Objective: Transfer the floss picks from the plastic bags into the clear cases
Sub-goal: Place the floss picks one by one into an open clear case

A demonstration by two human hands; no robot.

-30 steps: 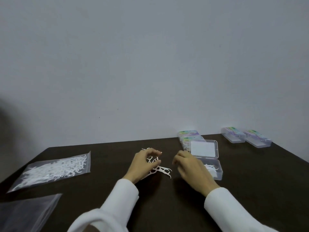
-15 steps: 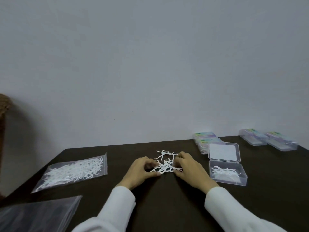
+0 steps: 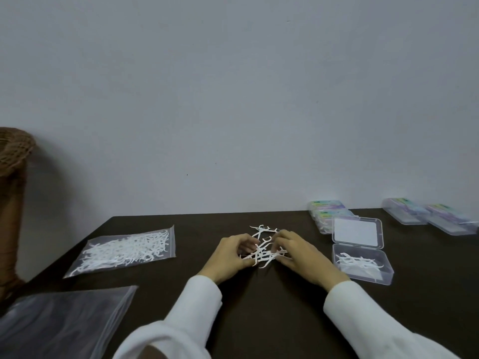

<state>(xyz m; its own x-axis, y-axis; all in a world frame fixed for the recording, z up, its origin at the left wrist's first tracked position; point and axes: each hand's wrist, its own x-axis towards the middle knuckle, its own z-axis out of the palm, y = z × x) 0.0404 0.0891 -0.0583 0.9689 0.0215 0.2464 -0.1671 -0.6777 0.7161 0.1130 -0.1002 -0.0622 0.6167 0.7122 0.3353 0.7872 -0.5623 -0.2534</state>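
A loose heap of white floss picks [image 3: 263, 251] lies on the dark table [image 3: 259, 307] in the middle. My left hand [image 3: 228, 257] and my right hand [image 3: 303, 255] close in on the heap from both sides, fingers curled around the picks. An open clear case [image 3: 363, 265] with a few picks inside sits just right of my right hand, its lid [image 3: 357, 233] folded back. A plastic bag full of floss picks [image 3: 127, 248] lies at the left.
An empty plastic bag [image 3: 59, 322] lies at the near left corner. Closed cases with coloured labels stand at the back: two stacked [image 3: 328, 213] behind the open case, two more [image 3: 427, 215] at the far right. A wicker object [image 3: 11, 156] stands beyond the table's left edge.
My two hands came together around the loose picks and gathered them into a tighter heap. The view shifted left, so the cases now sit further right.
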